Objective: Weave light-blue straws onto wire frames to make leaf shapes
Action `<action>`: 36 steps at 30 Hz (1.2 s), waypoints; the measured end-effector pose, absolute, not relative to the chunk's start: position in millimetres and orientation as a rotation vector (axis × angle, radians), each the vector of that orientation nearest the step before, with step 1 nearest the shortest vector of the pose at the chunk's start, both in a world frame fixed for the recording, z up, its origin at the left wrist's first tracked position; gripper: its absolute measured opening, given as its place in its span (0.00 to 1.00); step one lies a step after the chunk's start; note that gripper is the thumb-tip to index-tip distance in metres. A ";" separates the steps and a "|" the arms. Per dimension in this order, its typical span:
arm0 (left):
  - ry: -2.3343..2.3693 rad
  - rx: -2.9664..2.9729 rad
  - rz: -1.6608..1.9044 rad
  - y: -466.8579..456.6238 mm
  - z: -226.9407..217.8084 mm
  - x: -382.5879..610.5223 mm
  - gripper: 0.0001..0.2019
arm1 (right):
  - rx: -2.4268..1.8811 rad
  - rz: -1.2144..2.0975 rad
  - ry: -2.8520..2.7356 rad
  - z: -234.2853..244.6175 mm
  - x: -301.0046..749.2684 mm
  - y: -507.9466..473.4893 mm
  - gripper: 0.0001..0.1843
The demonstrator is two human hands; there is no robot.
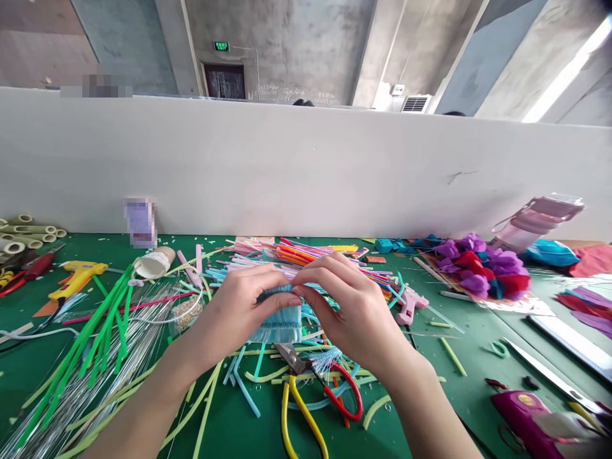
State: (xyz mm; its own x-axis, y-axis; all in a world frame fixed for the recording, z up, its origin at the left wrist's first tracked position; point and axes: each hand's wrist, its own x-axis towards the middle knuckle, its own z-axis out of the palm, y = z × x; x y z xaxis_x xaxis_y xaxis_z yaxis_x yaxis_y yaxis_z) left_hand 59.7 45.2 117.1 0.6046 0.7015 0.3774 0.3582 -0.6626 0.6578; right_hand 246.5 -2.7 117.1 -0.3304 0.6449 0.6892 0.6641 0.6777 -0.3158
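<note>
A person's two bare hands met over a green, crowded bench (482,357), with a light-blue ruffled piece (282,322) suspended between them. The left hand (243,299) gripped its upper edge between thumb and fingers; the right hand (354,306) pinched the same edge near the upper right corner. Fingers hid part of that edge.

Directly in front of the piece, on the wearer's side, lay a yellow-handled tool (285,414) and red-handled scissors (358,392), overlapping among scattered tubing, the nearest clutter below the work. Just beyond the piece, partly screened by the hands, spread a bundle of colored sticks (306,252).

To the piece's left, a fan of green strips (108,319) lay over clear strands (134,347), with a container of beads (187,312) nearer the piece and a yellow glue gun (76,277) farther out. To its right, past the hand, sat a pink glue gun (411,305); well beyond that were a heap of purple and red petals (478,264) and a tilted pink bottle (535,220). A white partition (310,166) closed off the bench behind the piece.
</note>
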 end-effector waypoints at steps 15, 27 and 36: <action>0.914 2.285 0.956 54.4 113.9 53.0 0.09 | -1.190 -0.033 -1.948 115.0 245.8 3.4 0.07; 0.856 3.049 1.845 61.1 94.2 37.8 0.17 | -1.103 1.116 -1.097 110.8 233.5 6.0 0.30; 0.937 2.579 1.543 64.1 86.3 51.3 0.22 | -0.749 1.463 -0.654 98.7 231.4 19.8 0.16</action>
State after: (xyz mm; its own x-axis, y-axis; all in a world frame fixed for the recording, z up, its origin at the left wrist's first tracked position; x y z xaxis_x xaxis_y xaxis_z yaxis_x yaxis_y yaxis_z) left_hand 51.3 64.1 86.3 0.3426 0.4843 0.8050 0.4908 -0.8229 0.2862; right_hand 231.4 19.8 98.7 0.0177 0.9982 -0.0567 -0.6232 -0.0334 -0.7813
